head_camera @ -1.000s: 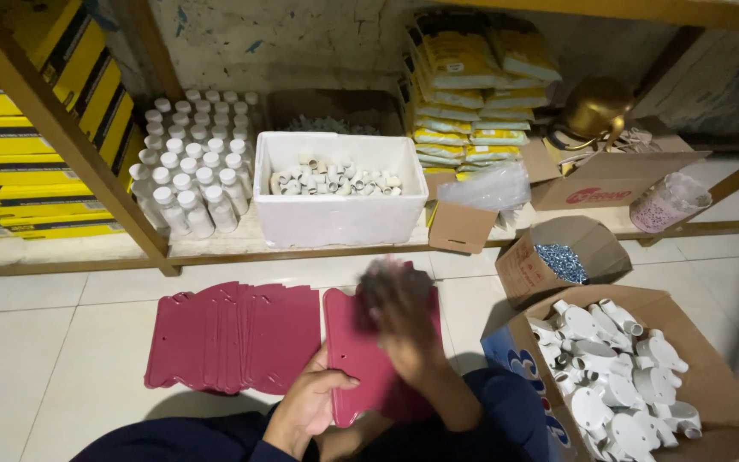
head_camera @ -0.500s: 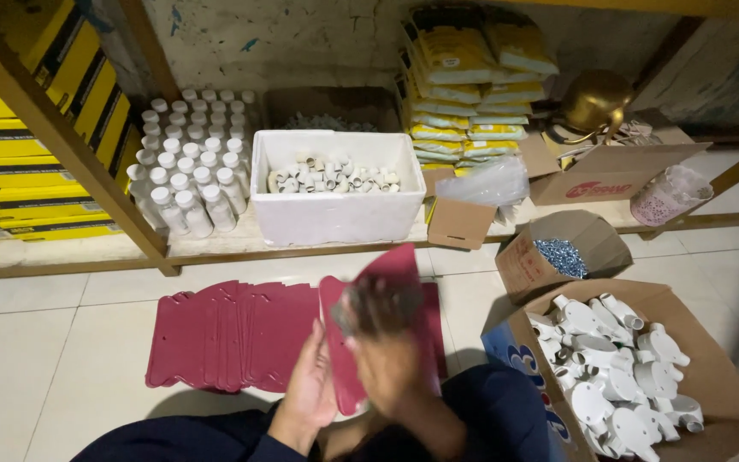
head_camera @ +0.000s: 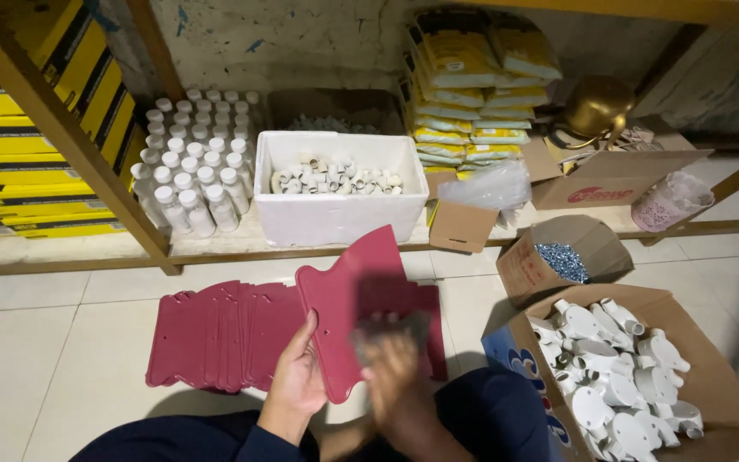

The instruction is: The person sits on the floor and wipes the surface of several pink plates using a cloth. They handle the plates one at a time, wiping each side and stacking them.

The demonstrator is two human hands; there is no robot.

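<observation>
Maroon plastic panel (head_camera: pixel 361 299) gripped by left hand (head_camera: pixel 297 376); blurred right hand (head_camera: pixel 395 376) seemingly rubs it, fingers indistinct

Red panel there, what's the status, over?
Left hand grips the red panel by its edge, tilted up. Right hand blurred against its face. More red panels on the floor beside.

Matt red plastic plate (head_camera: pixel 348 295); glossy white plastic fittings (head_camera: pixel 617 376) in a rough cardboard box (head_camera: pixel 712 368).
</observation>
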